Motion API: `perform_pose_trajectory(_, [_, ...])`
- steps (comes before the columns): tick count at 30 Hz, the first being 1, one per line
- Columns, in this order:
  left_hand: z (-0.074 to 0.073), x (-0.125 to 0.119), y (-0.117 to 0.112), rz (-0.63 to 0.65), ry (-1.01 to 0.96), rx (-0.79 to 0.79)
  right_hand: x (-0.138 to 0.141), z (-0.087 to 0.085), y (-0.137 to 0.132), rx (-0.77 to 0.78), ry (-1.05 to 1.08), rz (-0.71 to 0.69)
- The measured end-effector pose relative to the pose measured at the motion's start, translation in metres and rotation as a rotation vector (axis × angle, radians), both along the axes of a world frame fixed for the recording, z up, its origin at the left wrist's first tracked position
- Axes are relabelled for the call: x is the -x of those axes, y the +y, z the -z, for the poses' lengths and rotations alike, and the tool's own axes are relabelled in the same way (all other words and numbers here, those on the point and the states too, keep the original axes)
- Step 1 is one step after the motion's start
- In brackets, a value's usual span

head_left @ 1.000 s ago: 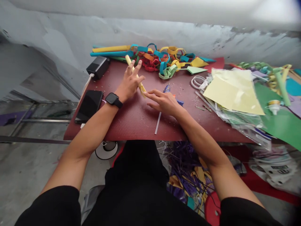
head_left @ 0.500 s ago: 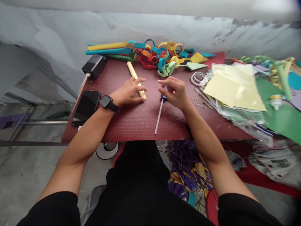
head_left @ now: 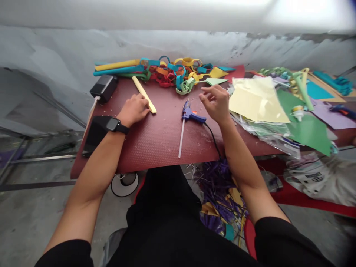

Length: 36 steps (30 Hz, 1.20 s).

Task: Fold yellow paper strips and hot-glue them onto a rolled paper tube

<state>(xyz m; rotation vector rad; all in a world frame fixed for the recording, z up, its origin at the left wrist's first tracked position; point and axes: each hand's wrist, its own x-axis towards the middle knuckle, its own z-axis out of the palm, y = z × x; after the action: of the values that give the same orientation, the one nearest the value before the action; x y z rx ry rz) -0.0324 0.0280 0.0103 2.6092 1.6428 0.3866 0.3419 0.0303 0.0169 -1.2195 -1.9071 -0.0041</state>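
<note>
My left hand (head_left: 135,110), with a black smartwatch (head_left: 113,125) on its wrist, is on the table, its fingers curled together against the lower part of a pale yellow paper tube (head_left: 142,92). The thumb is hidden. In the air to the right, my right hand (head_left: 217,102) is loosely bent, thumb and fingers apart, nothing between them. Between the hands a blue glue gun (head_left: 189,113) lies on its side. A long translucent glue stick (head_left: 181,139) sticks out of its back end toward me, and its black cord (head_left: 213,138) runs over the table's front edge.
Paper chains (head_left: 167,74) and rolled tubes (head_left: 118,68) lie along the back. At left are a black power block (head_left: 104,87) and a phone (head_left: 94,137). Yellow sheets (head_left: 257,104), plastic bags, green paper (head_left: 311,126) and a small glue bottle (head_left: 298,111) cover the right side.
My right hand has moved away from the glue gun, which now lies uncovered. My left fingers have curled in at the yellow tube, which has shifted slightly left. The view has turned right.
</note>
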Motion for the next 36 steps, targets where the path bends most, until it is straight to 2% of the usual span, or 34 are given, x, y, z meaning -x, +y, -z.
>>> perform_pose_trajectory(4, [-0.010,-0.007,-0.007,-0.061,0.074,-0.014,-0.062,-0.002,-0.005,0.126,-0.180,0.260])
perform_pose_trajectory(7, [-0.015,-0.009,-0.010,-0.100,0.065,-0.025,-0.109,0.002,-0.014,0.333,-0.418,0.551])
perform_pose_trajectory(8, [-0.015,-0.009,-0.010,-0.116,0.058,-0.032,-0.121,0.005,-0.017,0.373,-0.429,0.589])
perform_pose_trajectory(10, [-0.014,-0.008,-0.008,-0.137,0.019,-0.052,-0.139,0.013,-0.022,0.414,-0.427,0.626])
perform_pose_trajectory(13, [-0.009,-0.006,-0.005,-0.153,-0.098,-0.108,-0.151,0.026,-0.023,0.392,-0.392,0.634])
perform_pose_trajectory(17, [-0.005,-0.004,-0.002,-0.135,-0.238,-0.182,-0.150,0.026,-0.016,0.220,-0.294,0.629])
perform_pose_trajectory(21, [-0.011,-0.010,-0.006,-0.014,-0.390,-0.246,-0.126,0.003,-0.022,-0.006,-0.247,0.446])
perform_pose_trajectory(24, [-0.014,-0.027,-0.014,0.164,-0.611,-0.206,-0.085,-0.015,-0.043,-0.101,-0.294,0.259])
perform_pose_trajectory(25, [-0.014,-0.035,-0.018,0.192,-0.732,-0.127,-0.068,-0.019,-0.050,-0.122,-0.324,0.209])
perform_pose_trajectory(27, [-0.011,-0.051,-0.026,0.207,-1.003,0.143,-0.033,-0.021,-0.063,-0.158,-0.407,0.139])
perform_pose_trajectory(30, [-0.005,-0.067,-0.034,0.250,-1.329,0.614,0.014,-0.016,-0.074,-0.177,-0.524,0.043])
perform_pose_trajectory(32, [-0.003,-0.069,-0.035,0.262,-1.487,0.849,0.038,-0.009,-0.076,-0.193,-0.607,-0.014])
perform_pose_trajectory(34, [-0.004,-0.065,-0.032,0.206,-1.608,0.944,0.057,-0.003,-0.075,-0.205,-0.674,-0.068])
perform_pose_trajectory(36, [-0.005,-0.058,-0.028,0.071,-1.672,0.930,0.070,0.002,-0.074,-0.209,-0.730,-0.115])
